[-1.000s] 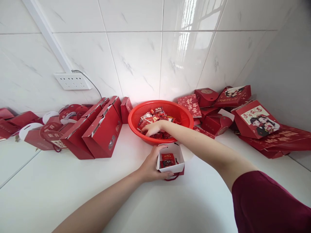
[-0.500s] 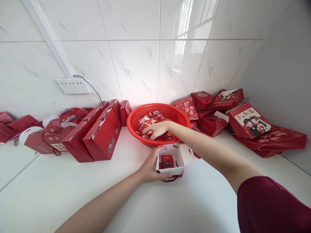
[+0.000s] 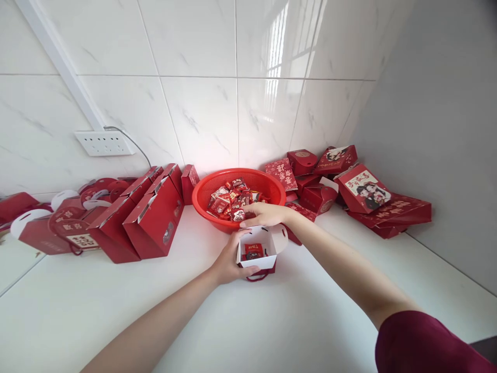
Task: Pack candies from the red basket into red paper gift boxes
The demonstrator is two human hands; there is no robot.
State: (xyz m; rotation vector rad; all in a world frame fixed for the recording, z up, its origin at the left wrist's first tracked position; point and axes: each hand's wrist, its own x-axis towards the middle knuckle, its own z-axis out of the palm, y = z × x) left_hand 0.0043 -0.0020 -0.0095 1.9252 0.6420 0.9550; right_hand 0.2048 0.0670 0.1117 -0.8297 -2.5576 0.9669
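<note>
My left hand (image 3: 232, 261) is wrapped around the left side of an open gift box (image 3: 258, 262), white inside and red outside, standing on the counter. Wrapped candies (image 3: 253, 252) lie at the bottom of it. Just behind the box, at the front rim of a red plastic basket (image 3: 200, 199), is my right hand (image 3: 266, 214). Its thumb and fingers close on a small wrapped candy (image 3: 238, 215), partly in front of the other candies (image 3: 221, 203) heaped in the basket. The box's round-ended flap (image 3: 280, 237) stands out to the right, below my right wrist.
Tall red boxes (image 3: 153, 220) and handled red boxes (image 3: 46, 231) stand in rows on the left of the white counter (image 3: 248, 321). More red boxes (image 3: 363, 189) are piled on the right. A power strip (image 3: 104, 143) is on the tiled wall behind.
My right hand has come out from the middle of the basket toward its front rim and the box, with a candy at its fingertips. The left hand keeps its hold. The view has shifted slightly.
</note>
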